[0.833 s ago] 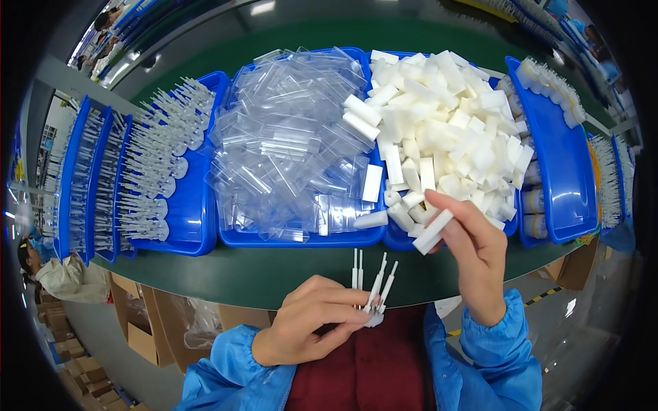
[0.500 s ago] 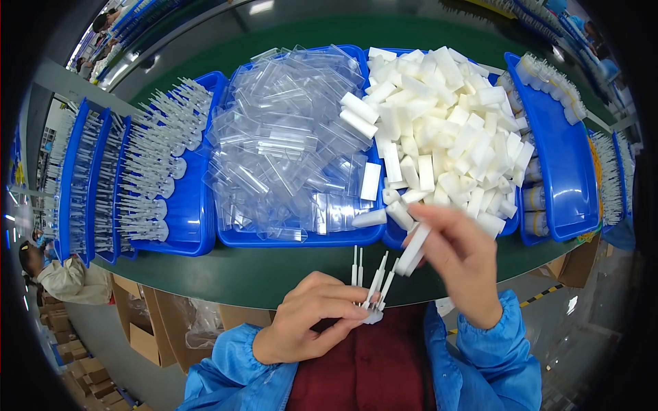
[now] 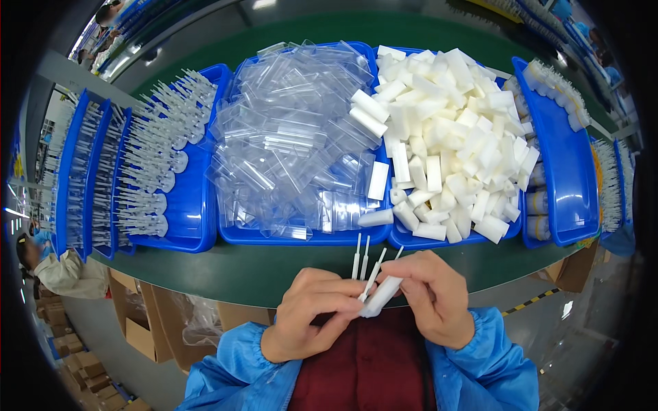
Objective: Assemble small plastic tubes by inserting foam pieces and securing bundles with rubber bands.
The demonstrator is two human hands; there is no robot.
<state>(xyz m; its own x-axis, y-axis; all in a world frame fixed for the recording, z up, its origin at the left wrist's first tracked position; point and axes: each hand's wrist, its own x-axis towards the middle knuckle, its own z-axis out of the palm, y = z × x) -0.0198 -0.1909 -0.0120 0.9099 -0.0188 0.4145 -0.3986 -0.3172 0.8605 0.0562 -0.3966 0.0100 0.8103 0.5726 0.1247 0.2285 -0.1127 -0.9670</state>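
My left hand (image 3: 306,314) is closed on a white pronged piece (image 3: 371,279), several thin stepped rods pointing up from a base mostly hidden by the fingers. In my right hand (image 3: 436,296), thumb and fingers pinch a white foam block (image 3: 382,294) against that piece. The block is tilted along the rods. A thin rod tip shows past its upper end; whether the rod runs through the block or behind it I cannot tell. Beyond my hands, a blue tray (image 3: 394,240) is heaped with similar white foam blocks (image 3: 445,137).
Clear plastic sleeves (image 3: 274,137) pile in a blue tray (image 3: 240,235) left of the foam. Further left, a blue tray (image 3: 188,205) holds pronged white pieces (image 3: 164,127). A tilted blue tray (image 3: 569,185) stands at right. Cardboard boxes (image 3: 147,329) sit below the green table (image 3: 274,267).
My right hand has come down and left with the foam block, bringing it onto the rods. My left hand has barely moved and keeps hold of the pronged piece.
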